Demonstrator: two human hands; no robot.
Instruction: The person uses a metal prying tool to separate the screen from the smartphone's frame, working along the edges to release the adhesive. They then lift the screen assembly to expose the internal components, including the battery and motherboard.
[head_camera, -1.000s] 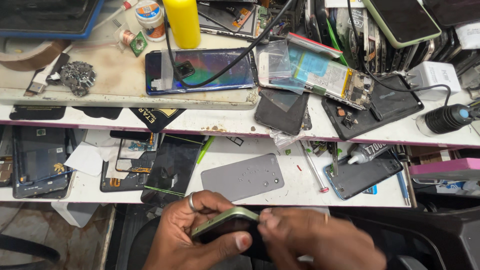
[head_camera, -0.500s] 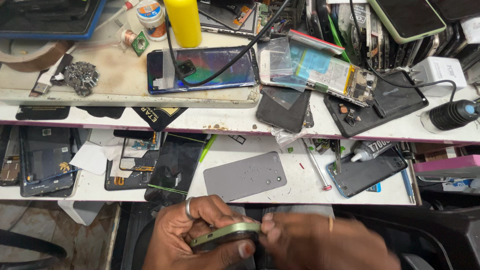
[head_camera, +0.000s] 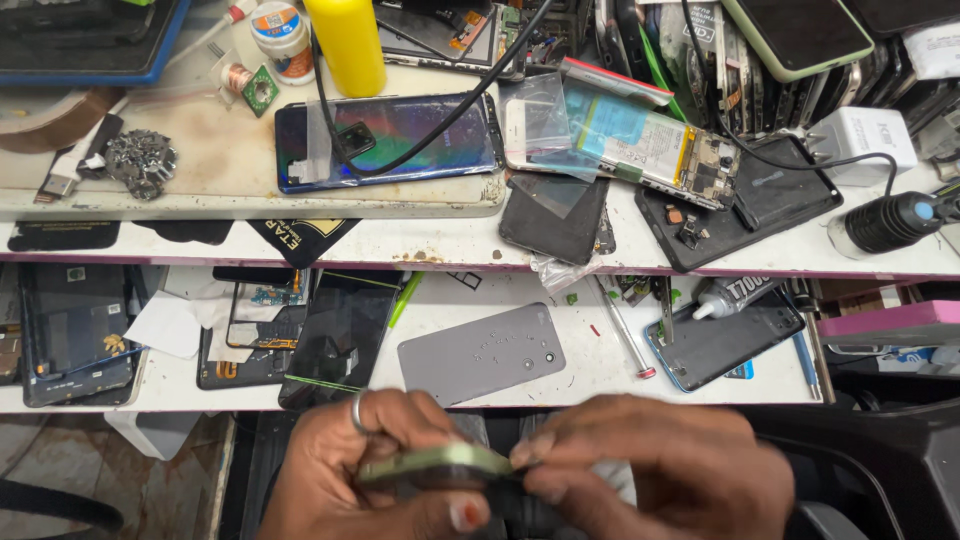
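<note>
White laminate, scuffed and stained, covers the two-tier workbench (head_camera: 420, 250), and nearly every part of it carries phone parts. On the upper tier lies a glossy blue phone (head_camera: 390, 140) with a black cable (head_camera: 440, 110) draped across it, beside a yellow bottle (head_camera: 345, 45) and an opened handset with its battery exposed (head_camera: 640, 145). On the lower shelf a grey back cover (head_camera: 480, 352) lies flat, just beyond the hands, with a black screen panel (head_camera: 340, 335) to its left and a tube of glue (head_camera: 735, 295) to its right.

At the bottom edge, off the bench and over the lap, the left hand (head_camera: 375, 480) cradles a green-edged phone (head_camera: 435, 465), fingers wrapped under it and thumb pressed on the near corner; a ring shows on one finger. The right hand (head_camera: 650, 475) pinches the phone's right end, fingertips closed on the rim.

Nothing supports the phone from below, so a slipped pinch would likely drop it to the floor. Prying hard at the rim could crack the glass or bend the frame. An elbow swinging forward could knock the grey back cover off the shelf edge.
</note>
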